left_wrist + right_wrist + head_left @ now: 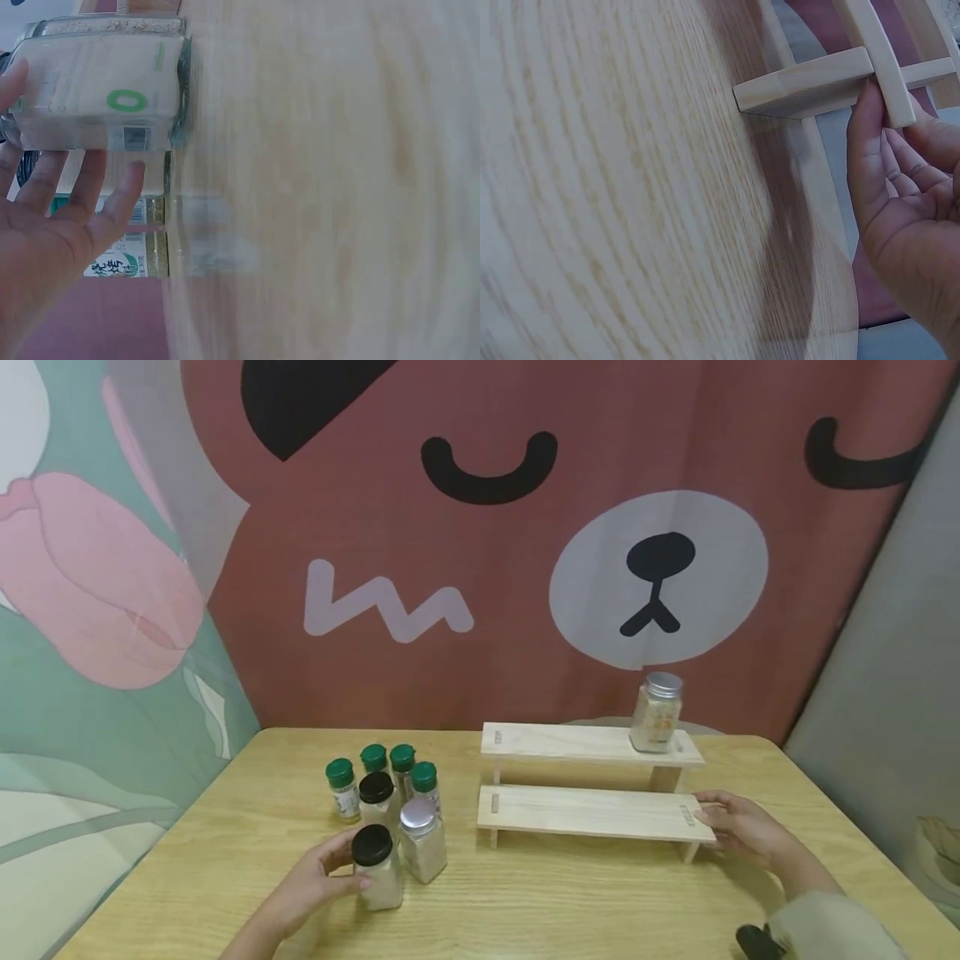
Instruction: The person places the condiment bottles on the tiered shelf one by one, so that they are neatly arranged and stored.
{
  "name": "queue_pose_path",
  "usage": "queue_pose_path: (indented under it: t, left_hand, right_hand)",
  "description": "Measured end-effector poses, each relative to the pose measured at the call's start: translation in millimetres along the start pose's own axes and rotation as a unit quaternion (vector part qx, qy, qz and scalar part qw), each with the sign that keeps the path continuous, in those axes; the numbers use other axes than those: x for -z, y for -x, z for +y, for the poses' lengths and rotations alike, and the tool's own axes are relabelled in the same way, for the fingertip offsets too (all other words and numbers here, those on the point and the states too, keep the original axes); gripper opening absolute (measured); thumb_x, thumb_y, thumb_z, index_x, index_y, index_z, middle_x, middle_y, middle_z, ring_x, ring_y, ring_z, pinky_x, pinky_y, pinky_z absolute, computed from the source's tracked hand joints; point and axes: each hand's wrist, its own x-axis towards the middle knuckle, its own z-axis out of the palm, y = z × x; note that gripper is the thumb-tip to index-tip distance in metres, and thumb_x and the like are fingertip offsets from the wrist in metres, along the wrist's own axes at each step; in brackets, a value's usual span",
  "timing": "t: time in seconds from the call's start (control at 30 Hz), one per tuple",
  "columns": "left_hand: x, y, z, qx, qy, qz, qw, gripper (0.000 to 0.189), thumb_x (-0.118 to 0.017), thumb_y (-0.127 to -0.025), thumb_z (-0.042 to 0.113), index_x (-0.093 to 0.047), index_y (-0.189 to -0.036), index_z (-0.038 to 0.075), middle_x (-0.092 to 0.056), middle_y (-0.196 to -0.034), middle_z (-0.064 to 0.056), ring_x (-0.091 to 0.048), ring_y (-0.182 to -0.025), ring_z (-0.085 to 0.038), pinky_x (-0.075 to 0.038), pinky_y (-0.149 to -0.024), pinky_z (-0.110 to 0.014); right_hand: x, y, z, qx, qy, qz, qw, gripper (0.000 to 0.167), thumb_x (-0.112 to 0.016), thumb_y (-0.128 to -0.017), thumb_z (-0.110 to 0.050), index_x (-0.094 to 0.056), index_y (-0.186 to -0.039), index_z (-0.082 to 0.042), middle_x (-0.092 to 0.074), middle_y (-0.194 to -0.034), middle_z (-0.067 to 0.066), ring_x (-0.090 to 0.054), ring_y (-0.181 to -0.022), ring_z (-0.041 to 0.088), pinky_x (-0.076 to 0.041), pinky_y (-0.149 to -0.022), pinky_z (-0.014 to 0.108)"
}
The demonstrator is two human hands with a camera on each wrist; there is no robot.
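My left hand (311,881) holds a square clear jar (384,887) with a black lid and pale contents, thumb on one side and fingers on the other. In the left wrist view a green ring mark shows on this jar (97,90). Right behind it stand a silver-lidded jar (425,853) and a second black-lidded jar (378,810). With my right hand (750,835) I pinch the right end of the low wooden shelf (585,814). The right wrist view shows thumb and finger on either side of its board (877,60), above the leg.
Several green-capped seasoning bottles (345,797) cluster at the back of the jars. Behind the low shelf stands a taller wooden shelf (562,743), bearing a silver-lidded jar (654,722) near its right end. A bear-patterned curtain (510,668) hangs behind the table (525,910).
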Motion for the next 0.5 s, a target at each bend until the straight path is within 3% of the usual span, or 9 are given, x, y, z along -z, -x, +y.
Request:
queue_pose_path:
  t: [0.13, 0.33, 0.5]
  left_hand:
    - [0.3, 1.7, -0.1, 0.006, -0.013, 0.008, 0.9999, 0.064, -0.068, -0.073, 0.014, -0.036, -0.125, -0.006, -0.049, -0.113, -0.022, -0.042, -0.105, -0.038, -0.034, -0.085, -0.051]
    - [0.5, 1.6, 1.4, 0.007, -0.025, 0.005, 0.9996, 0.065, -0.069, -0.072, 0.014, -0.037, -0.125, -0.005, -0.049, -0.113, -0.021, -0.044, -0.103, -0.035, -0.035, -0.084, -0.05]
    - [1.3, -2.1, 3.4, 0.002, -0.028, -0.007, 0.9996, 0.063, -0.069, -0.072, 0.013, -0.038, -0.125, -0.003, -0.049, -0.113, -0.019, -0.045, -0.102, -0.033, -0.039, -0.08, -0.043]
  right_hand:
    - [-2.0, -2.0, -2.4, 0.001, 0.027, 0.01, 0.9996, 0.039, -0.047, -0.089, -0.008, -0.028, -0.116, 0.012, -0.055, -0.091, 0.001, -0.057, -0.08, 0.013, -0.048, -0.068, 0.03]
    - [-4.5, -1.1, -4.5, -0.002, 0.019, 0.01, 0.9998, 0.025, -0.048, -0.088, -0.007, -0.037, -0.111, -0.001, -0.056, -0.089, 0.001, -0.058, -0.079, 0.013, -0.048, -0.067, 0.03]
    - [-6.4, 1.7, -2.3, -0.008, 0.026, 0.03, 0.9992, 0.031, -0.048, -0.088, -0.006, -0.033, -0.113, 0.007, -0.056, -0.088, 0.001, -0.057, -0.077, 0.013, -0.048, -0.066, 0.029]
